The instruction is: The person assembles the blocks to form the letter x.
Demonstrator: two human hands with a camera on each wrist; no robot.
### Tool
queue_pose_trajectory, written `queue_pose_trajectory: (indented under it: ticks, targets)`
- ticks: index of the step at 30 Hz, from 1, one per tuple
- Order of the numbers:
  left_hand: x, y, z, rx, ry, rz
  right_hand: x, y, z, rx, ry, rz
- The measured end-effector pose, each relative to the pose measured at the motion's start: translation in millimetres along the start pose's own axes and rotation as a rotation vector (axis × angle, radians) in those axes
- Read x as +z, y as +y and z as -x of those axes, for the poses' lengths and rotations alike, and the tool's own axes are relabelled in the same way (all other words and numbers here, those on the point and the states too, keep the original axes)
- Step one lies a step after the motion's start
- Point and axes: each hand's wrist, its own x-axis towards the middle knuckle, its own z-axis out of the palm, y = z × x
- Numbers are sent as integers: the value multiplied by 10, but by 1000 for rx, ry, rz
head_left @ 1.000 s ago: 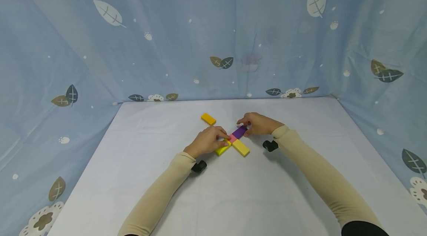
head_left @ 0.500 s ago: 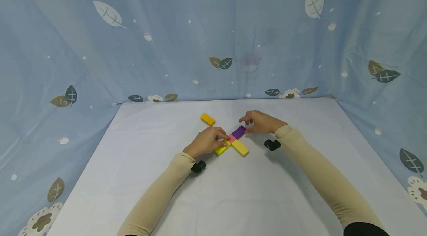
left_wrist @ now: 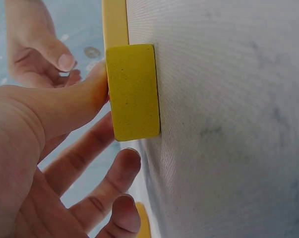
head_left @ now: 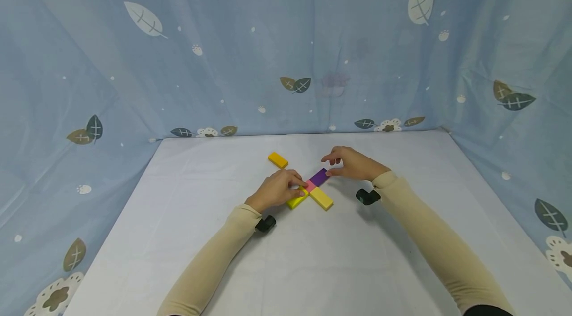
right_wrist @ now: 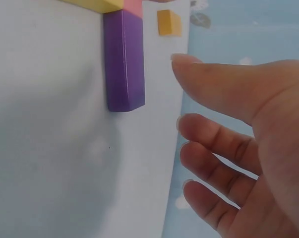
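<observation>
My left hand (head_left: 278, 190) holds a bright yellow block (left_wrist: 133, 92), thumb on its upper edge and the index finger mostly hidden behind it. In the head view the left fingertips also reach a small pink block (head_left: 311, 186) at the centre of the cross-like layout. A purple block (right_wrist: 125, 59) runs from the pink one toward the far right, and a paler yellow block (head_left: 321, 198) runs toward the near right. Beside the purple block hovers my right hand (head_left: 353, 163), its thumb and loosely bent fingers apart from it and holding nothing.
An orange-yellow block (head_left: 278, 159) lies behind the left hand, on the white-covered table (head_left: 321, 266). A blue patterned curtain (head_left: 223, 57) surrounds the table at the back and sides. A small black camera (head_left: 368, 197) hangs at the right wrist.
The right hand has drawn off the purple block, slightly up and to the right, with its fingers parting. The left hand and the blocks stay practically where they were.
</observation>
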Motion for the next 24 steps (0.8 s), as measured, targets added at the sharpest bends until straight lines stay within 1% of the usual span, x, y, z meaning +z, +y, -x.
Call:
queue_pose_trajectory:
  ticks: [6, 9, 14, 20, 24]
  targets:
    - [1, 12, 0, -1, -1, -5, 56, -12, 82, 1, 66, -27]
    - [-4, 20, -1, 0, -3, 1, 96, -16, 126, 25, 92, -47]
    - [-9, 21, 1, -2, -2, 7, 173, -7, 174, 55, 120, -62]
    - [-5, 13, 0, 2, 2, 11, 256, 25, 205, 53, 155, -69]
    - [-3, 7, -1, -5, 2, 11, 298, -1, 228, 49, 169, -91]
